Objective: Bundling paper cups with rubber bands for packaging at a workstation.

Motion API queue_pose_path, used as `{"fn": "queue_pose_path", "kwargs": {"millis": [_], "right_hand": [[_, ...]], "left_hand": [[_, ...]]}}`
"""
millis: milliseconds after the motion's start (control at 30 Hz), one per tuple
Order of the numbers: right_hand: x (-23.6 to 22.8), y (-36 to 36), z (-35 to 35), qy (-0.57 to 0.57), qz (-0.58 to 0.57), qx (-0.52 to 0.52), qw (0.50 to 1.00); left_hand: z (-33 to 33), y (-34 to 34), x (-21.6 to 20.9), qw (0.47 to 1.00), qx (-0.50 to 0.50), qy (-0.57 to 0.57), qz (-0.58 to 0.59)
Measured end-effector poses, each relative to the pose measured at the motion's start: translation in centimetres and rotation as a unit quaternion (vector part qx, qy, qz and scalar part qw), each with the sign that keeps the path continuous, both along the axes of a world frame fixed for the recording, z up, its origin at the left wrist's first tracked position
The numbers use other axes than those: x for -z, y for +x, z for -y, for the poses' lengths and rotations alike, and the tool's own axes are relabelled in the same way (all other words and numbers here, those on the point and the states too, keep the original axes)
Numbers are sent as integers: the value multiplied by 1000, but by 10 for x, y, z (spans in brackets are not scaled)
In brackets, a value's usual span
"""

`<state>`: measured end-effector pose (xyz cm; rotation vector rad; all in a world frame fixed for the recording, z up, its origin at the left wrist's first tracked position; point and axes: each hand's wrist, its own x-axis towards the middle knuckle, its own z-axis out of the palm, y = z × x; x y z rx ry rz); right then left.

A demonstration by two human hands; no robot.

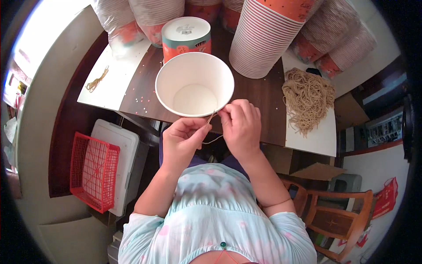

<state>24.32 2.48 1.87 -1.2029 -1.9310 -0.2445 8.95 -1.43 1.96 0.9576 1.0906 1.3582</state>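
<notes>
A white paper bucket (223,75) stands with its open mouth toward me at the table's near edge. In front of its rim, my left hand (187,138) pinches a thin tan cord (213,141) between thumb and fingers. My right hand (241,125) is closed on the same cord, with its fingertips close against the rim. A length of the cord hangs in a loop below and between the hands. Whether the cord passes through the bucket's wall, I cannot tell. Behind this bucket, an orange and green paper bucket (187,31) rests upside down.
A tall stack of nested buckets (259,44) rises behind right, with bagged stacks (158,15) along the back. A tangled heap of cord (307,99) lies at right, a small cord bundle (97,80) at left. A red basket (94,169) and wooden chair (334,215) flank me.
</notes>
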Motion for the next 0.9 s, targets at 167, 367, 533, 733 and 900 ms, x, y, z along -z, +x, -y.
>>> {"fn": "queue_pose_path", "kwargs": {"millis": [167, 367, 533, 733, 900], "right_hand": [[-8, 13, 9, -57, -86, -62, 993], [-3, 1, 5, 112, -27, -196, 974], [1, 3, -9, 131, -93, -186, 969], [-11, 30, -9, -18, -101, -285, 953], [-46, 89, -15, -141, -104, -315, 933]], "left_hand": [[17, -10, 11, 998, 58, -16, -20], [27, -4, -15, 985, 69, 96, -124], [44, -9, -53, 951, 206, 169, -160], [32, -31, -74, 947, 292, 81, -104], [-14, -99, -75, 898, 344, -7, -273]]}}
